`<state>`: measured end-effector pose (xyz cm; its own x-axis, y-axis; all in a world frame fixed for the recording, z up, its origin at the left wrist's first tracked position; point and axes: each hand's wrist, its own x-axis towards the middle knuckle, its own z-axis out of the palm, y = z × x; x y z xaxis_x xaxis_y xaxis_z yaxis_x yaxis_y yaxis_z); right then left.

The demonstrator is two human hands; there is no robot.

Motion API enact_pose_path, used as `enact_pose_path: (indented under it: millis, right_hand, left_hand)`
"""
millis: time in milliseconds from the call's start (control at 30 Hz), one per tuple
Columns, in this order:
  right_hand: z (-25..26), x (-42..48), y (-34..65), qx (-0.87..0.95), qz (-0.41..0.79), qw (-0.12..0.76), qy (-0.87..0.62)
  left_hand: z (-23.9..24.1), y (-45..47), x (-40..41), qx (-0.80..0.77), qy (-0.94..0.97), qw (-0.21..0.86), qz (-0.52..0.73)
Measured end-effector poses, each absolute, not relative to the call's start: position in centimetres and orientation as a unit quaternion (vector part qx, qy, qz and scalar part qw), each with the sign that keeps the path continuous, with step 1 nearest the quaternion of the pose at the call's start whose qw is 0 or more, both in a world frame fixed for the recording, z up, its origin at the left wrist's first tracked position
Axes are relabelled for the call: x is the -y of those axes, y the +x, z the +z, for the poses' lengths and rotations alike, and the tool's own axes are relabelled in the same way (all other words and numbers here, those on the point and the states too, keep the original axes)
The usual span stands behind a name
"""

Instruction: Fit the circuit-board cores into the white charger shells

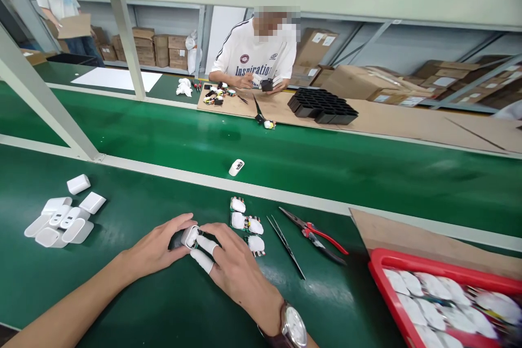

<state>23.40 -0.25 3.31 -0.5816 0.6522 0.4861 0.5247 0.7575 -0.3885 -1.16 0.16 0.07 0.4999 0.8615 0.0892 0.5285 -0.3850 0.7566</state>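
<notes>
My left hand (165, 240) grips a white plastic charger housing (188, 236) from its left side, the open end facing right. On the other side, my right hand (232, 255) has white finger cots on two fingers, which press at the housing's open end. A bit of circuit board shows at that opening; most of it is hidden by the fingers. Just right of the hands lie several small circuit boards with white pads (238, 221). Beyond them are metal tweezers (287, 250) and long-nose pliers (312, 232) with red and black handles.
Several white housings (77, 232) cluster at the left. A red tray (383, 277) of padded boards stands at the lower right. One white piece (236, 167) lies on the green belt (171, 136). Across it, a co-worker (256, 54) sits near black trays (322, 104). A slanted frame post (49, 81) rises left.
</notes>
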Motion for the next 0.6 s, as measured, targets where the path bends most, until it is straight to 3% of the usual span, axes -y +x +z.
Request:
enact_pose_path:
  millis: [233, 467, 600]
  right_hand:
    - [1.8, -0.1, 22.4, 0.876, 0.151, 0.312, -0.335]
    - [0.9, -0.1, 22.4, 0.884, 0.137, 0.301, -0.331]
    - [1.3, -0.2, 22.3, 0.873, 0.160, 0.304, -0.345]
  left_hand:
    - [-0.4, -1.2, -0.2, -0.423, 0.763, 0.404, 0.275]
    - [-0.1, -1.2, -0.5, -0.327, 0.846, 0.234, 0.349]
    - [0.2, -1.3, -0.6, -0.333, 0.850, 0.199, 0.358]
